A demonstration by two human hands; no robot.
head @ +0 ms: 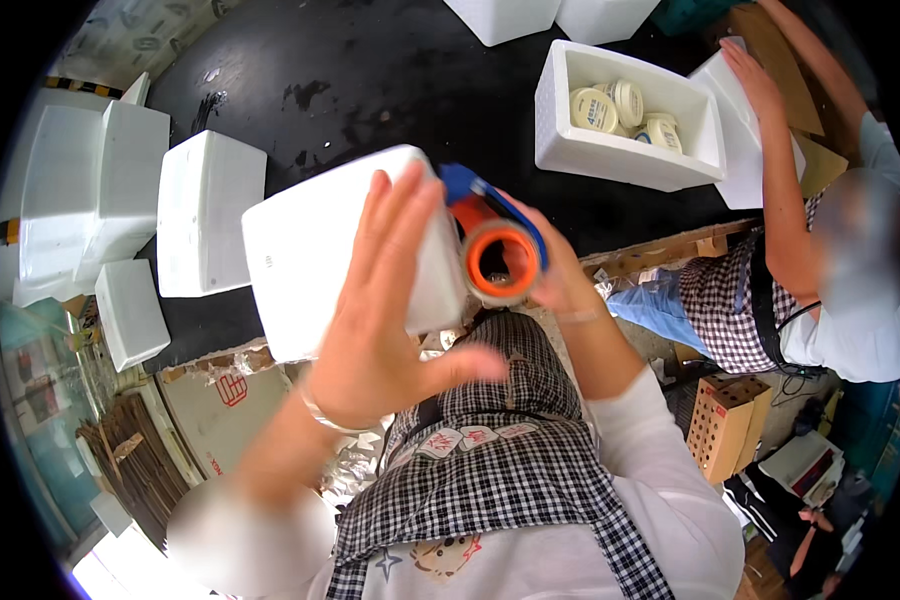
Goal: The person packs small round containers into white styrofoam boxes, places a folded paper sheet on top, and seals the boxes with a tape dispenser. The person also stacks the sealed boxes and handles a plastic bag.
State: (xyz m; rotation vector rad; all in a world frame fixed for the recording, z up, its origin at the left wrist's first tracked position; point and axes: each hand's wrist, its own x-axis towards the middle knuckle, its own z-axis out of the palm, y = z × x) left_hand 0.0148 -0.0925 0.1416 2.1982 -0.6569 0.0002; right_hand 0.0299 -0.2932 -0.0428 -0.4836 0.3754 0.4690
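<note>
A closed white foam box [307, 247] sits before me at the table's front edge. My left hand [382, 322] is raised in front of it, slightly blurred, with the thumb spread away from the fingers and nothing in the grasp. Whether the fingertips touch the box, I cannot tell. At the box's right end, my right hand [562, 270] grips a blue and orange packing tape dispenser [536, 225]. A wide roll of tape with an orange core [471, 259] faces me on the dispenser. Parts of my right fingers are hidden behind it.
More white foam boxes [210, 217] stand along the left of the black table [420, 90]. An open foam box [645, 161] at the right holds several round lidded tubs [594, 110]. A co-worker's hand [754, 79] rests on a white foam piece [742, 169]. A perforated carton [724, 427] sits below.
</note>
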